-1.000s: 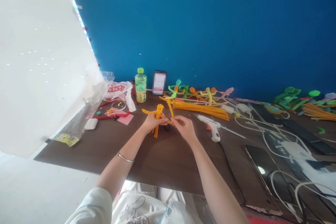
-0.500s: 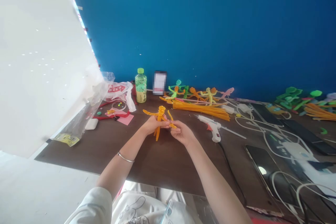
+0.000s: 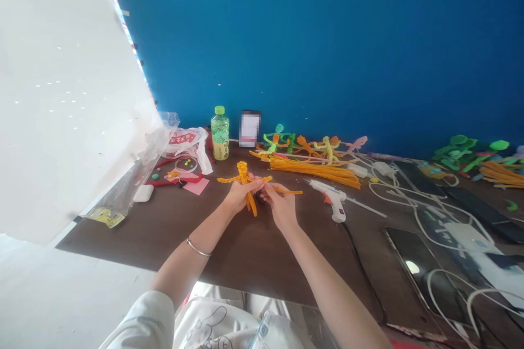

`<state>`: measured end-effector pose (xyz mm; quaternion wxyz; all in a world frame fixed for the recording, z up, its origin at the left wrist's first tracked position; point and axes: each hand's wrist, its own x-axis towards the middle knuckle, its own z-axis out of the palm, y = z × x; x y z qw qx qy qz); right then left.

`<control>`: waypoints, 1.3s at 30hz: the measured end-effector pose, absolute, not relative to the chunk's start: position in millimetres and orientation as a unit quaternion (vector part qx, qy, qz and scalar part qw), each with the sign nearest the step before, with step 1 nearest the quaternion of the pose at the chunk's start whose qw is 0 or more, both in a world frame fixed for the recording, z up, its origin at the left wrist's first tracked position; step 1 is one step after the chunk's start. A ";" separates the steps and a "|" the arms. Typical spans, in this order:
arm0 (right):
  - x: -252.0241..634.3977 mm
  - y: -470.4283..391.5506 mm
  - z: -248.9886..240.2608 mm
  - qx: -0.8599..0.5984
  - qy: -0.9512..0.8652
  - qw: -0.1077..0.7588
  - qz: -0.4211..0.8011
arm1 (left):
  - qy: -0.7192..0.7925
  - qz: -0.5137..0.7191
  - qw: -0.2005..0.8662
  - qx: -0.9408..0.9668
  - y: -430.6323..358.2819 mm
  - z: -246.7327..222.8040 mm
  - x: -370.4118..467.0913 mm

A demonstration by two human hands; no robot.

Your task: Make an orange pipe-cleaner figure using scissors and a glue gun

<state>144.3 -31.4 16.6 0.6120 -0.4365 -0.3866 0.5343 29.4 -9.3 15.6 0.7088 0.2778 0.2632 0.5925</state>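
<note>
An orange pipe-cleaner figure (image 3: 243,172) is held above the dark table, its curled head up and two legs hanging down. My left hand (image 3: 241,193) is closed round its body, with one twisted arm sticking out to the left. My right hand (image 3: 280,200) pinches an orange pipe cleaner (image 3: 291,191) at the figure's right arm; the loose end points right past my fingers. The fingertips of both hands are close together and partly hide the joint between arm and strand.
A glue gun (image 3: 333,200) lies right of my hands. Behind are an orange pipe-cleaner bundle (image 3: 315,170), several finished figures (image 3: 327,148), a bottle (image 3: 220,136) and a propped phone (image 3: 249,128). A larger phone (image 3: 421,270) and white cables (image 3: 434,212) lie at the right.
The figure has tilted, with its head leaning left and its legs swinging right. The loose strand, upright before, now points right beside my right hand.
</note>
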 end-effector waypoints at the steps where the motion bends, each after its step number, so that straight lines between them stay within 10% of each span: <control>1: 144.5 -32.5 17.1 -0.463 -0.429 0.604 0.487 | 0.275 0.607 0.690 0.284 -9.4 16.5 30.4; 10: 158.5 -32.9 17.6 -0.474 -0.714 0.511 0.062 | 0.425 0.655 0.488 0.390 -9.7 18.0 29.9; 19: 176.3 -25.9 23.2 -0.443 -0.777 0.446 -0.021 | 0.408 0.600 0.428 0.538 -7.8 16.5 26.9; 33: 179.8 -26.4 39.3 -0.404 -0.426 0.514 0.626 | 0.270 0.438 0.688 0.512 -13.6 21.5 18.7; 39: 167.0 -21.8 24.2 -0.378 -0.300 0.499 0.720 | 0.257 0.500 0.710 0.425 -11.5 18.0 23.0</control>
